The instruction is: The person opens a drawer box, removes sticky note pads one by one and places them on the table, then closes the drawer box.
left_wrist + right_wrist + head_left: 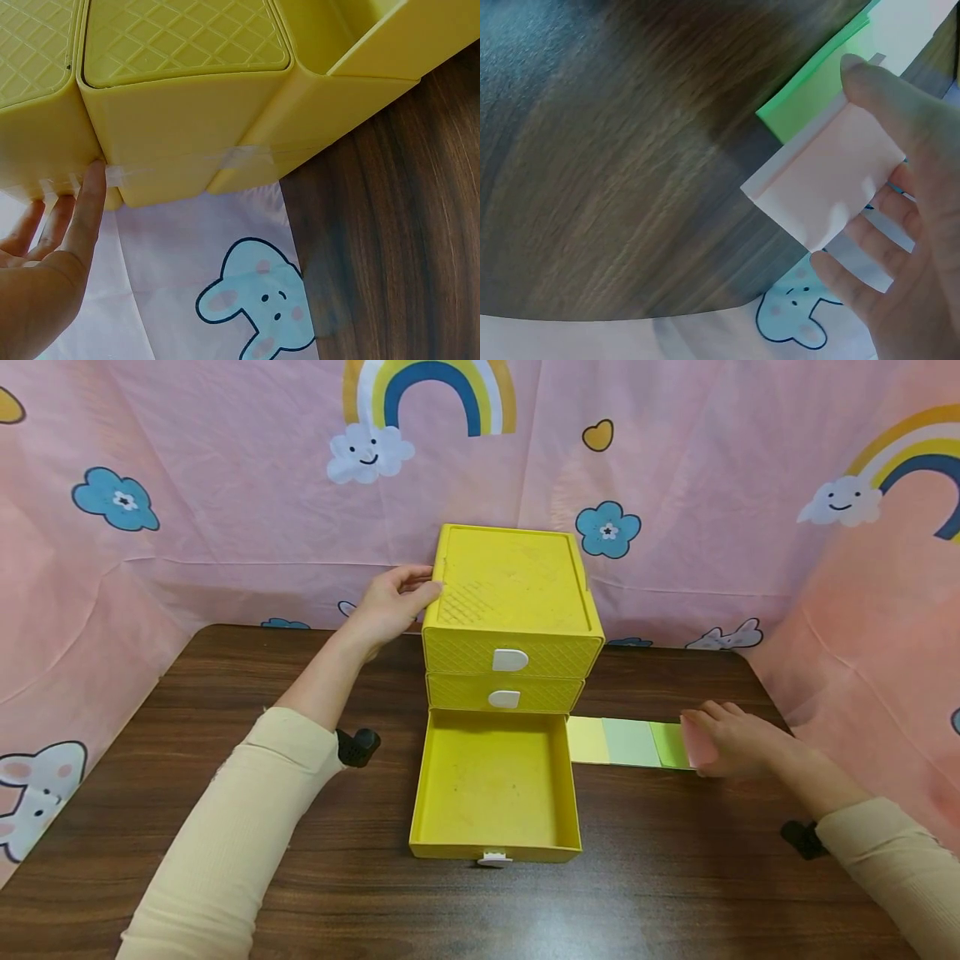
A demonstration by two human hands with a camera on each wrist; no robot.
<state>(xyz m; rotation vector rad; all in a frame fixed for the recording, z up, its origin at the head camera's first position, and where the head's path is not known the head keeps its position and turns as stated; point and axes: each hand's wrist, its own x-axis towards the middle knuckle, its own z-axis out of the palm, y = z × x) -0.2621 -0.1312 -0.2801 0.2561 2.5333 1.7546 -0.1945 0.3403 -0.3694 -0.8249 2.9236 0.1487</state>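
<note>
A yellow cabinet (517,581) of three stacked drawers stands on the table, its bottom drawer (495,777) pulled out with a bare floor showing. My left hand (393,606) rests against the cabinet's upper left side, fingers fairly straight; in the left wrist view its fingertips (97,171) touch the side wall. To the cabinet's right lies a strip of sticky notes (630,742) in pale yellow, pale green and bright green, with a pink sticky note pad (825,176) at its right end. Thumb and fingers of my right hand (738,742) grip this pink pad by its edges.
Two upper drawers with white handles (510,660) are closed. Clear tape (247,156) runs along the cabinet's side. Behind the dark wooden table (315,877) hangs a pink patterned cloth (480,485), close behind the cabinet.
</note>
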